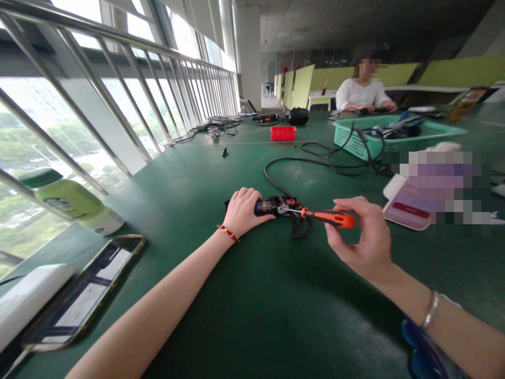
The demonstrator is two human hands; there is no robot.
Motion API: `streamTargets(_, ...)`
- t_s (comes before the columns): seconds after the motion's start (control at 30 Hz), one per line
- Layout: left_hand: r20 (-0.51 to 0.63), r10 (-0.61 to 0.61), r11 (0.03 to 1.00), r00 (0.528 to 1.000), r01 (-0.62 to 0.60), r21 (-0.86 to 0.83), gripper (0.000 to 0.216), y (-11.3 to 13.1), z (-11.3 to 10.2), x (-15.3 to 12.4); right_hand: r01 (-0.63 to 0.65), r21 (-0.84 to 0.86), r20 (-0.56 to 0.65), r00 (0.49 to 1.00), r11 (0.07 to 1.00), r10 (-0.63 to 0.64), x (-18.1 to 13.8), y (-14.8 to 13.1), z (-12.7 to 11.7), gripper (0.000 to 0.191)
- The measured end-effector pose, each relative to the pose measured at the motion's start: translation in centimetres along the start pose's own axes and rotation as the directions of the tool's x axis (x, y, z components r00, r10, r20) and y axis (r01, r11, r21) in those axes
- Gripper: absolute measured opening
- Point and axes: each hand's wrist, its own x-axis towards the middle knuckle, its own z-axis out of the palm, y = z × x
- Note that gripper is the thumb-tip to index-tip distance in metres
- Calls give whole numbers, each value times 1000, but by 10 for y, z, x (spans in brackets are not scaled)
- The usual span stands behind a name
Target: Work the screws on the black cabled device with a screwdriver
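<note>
My left hand (pixel 245 213) is closed over a corded device with a dark cylindrical body (pixel 272 205), pressing it against the green table (pixel 236 305). The device lies on its side, and its right end is uncovered, showing wires and small parts. My right hand (pixel 365 239) pinches the orange and black handle of a screwdriver (pixel 329 217) between thumb and fingers. Nearly level, the screwdriver points left, and its metal shaft reaches into the device's uncovered end. Under my left palm, part of the body is hidden. A black cord (pixel 276 181) runs from the device toward the back right.
Left are a phone (pixel 94 289), a white box-like object (pixel 35 295) and a leaning green-capped bottle (pixel 73 200). Behind stand a red bin (pixel 283 133) and a turquoise basket (pixel 351 139) of tools. Another phone (pixel 408 205) lies right. Across the table sits a person (pixel 361 95).
</note>
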Motion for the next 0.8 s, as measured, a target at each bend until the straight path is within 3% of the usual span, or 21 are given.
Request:
streamTargets(0.2,-1,-2,1000,1000,2,-9,44,0,0,0,-28,-38,78,996,999,31,1,-2,-1,18)
streamTargets(0.37,-2,6,1000,1000,-6,7,45,0,1,0,0,25,3,1000,1000,0,0,0,1,43)
streamTargets(0.6,-4,10,1000,1000,-10,21,47,0,1,0,9,-29,88,996,1000,-7,1,-3,-1,19)
streamTargets(0.8,-3,13,1000,1000,-13,16,46,0,0,0,40,45,16,999,998,-41,0,-1,1,45)
